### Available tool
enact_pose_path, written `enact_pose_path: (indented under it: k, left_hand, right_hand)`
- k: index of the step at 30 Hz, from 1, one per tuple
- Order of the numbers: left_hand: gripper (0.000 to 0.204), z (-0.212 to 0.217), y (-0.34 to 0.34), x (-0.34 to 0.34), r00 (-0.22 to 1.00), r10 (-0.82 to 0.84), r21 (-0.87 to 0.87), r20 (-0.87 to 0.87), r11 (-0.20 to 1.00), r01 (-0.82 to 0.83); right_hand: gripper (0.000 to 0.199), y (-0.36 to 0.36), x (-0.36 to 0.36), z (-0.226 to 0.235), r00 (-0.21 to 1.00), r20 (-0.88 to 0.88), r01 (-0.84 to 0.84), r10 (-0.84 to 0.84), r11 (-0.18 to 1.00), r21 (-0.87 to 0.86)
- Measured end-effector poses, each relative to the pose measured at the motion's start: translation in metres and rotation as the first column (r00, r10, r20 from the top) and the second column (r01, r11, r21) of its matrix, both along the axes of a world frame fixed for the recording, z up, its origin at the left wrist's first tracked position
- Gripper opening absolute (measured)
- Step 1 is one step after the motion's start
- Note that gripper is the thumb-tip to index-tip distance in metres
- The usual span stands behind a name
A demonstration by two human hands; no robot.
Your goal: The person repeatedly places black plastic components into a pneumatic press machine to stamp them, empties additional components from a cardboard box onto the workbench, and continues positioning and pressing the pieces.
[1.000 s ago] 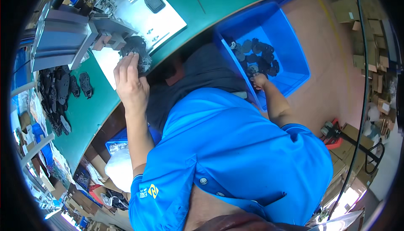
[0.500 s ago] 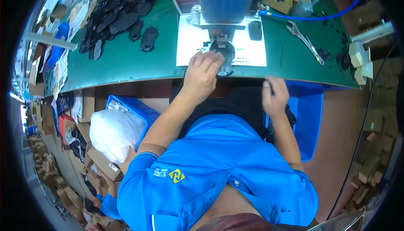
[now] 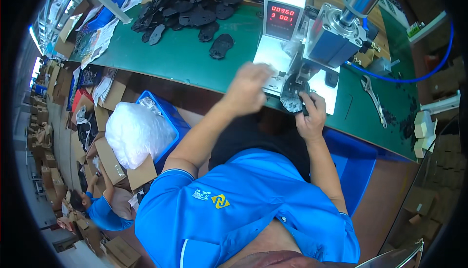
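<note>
A flat, rounded black piece (image 3: 291,101) lies under the head of a bench press machine (image 3: 336,36), its near end sticking out past the white base plate (image 3: 268,56). My right hand (image 3: 312,116) pinches this piece at its right near edge, thumb and fingers closed on it. My left hand (image 3: 247,88) hangs over the table's front edge, just left of the piece and apart from it. Motion smears its fingers, so their state is unclear. A single similar black piece (image 3: 222,46) lies on the table beyond my left hand.
A heap of black pieces (image 3: 195,9) covers the back left of the green table (image 3: 170,60). A display box (image 3: 283,14) stands beside the press. Rightward lie a wrench (image 3: 374,101) and a blue hose (image 3: 424,79). Below are blue bins (image 3: 348,163) and a white bag (image 3: 139,134). Another person (image 3: 105,207) works at far left.
My left hand has left the black piece and moved away to the left. My right hand has come up from beside the table and taken hold of it. The view has turned leftward.
</note>
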State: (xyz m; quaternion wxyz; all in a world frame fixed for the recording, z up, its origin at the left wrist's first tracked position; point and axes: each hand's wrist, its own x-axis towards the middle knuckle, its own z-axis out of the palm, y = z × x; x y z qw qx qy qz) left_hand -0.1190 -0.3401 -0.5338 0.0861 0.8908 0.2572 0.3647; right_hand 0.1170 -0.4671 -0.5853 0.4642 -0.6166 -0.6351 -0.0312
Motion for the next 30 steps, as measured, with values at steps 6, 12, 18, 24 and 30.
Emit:
enact_pose_path:
  k: [6, 12, 18, 24, 30]
  left_hand:
    - [0.063, -0.03, 0.091, -0.089, 0.823, 0.549, -0.08, -0.145, 0.823, -0.563]
    - [0.056, -0.043, 0.059, -0.097, 0.814, 0.447, -0.179, -0.372, 0.826, -0.535]
    - [0.046, -0.051, 0.014, -0.094, 0.872, 0.465, 0.084, -0.156, 0.885, -0.457]
    - [0.038, -0.051, -0.007, -0.113, 0.925, 0.328, 0.081, -0.192, 0.945, -0.318]
    - [0.045, -0.034, -0.026, -0.112, 0.967, 0.253, -0.157, 0.014, 0.956, -0.248]
  right_hand:
    - [0.053, 0.002, 0.001, -0.005, 1.0, -0.002, 0.007, -0.007, 1.0, 0.027]
    - [0.052, 0.006, -0.002, -0.007, 1.0, -0.004, 0.012, -0.012, 0.999, 0.041]
    - [0.051, 0.008, -0.004, -0.003, 1.0, 0.011, 0.011, -0.012, 0.998, 0.063]
    - [0.051, 0.007, -0.004, -0.003, 1.0, 0.002, 0.008, -0.009, 0.998, 0.056]
    - [0.045, 0.007, 0.0, 0.007, 1.0, -0.01, -0.026, 0.026, 0.999, 0.026]
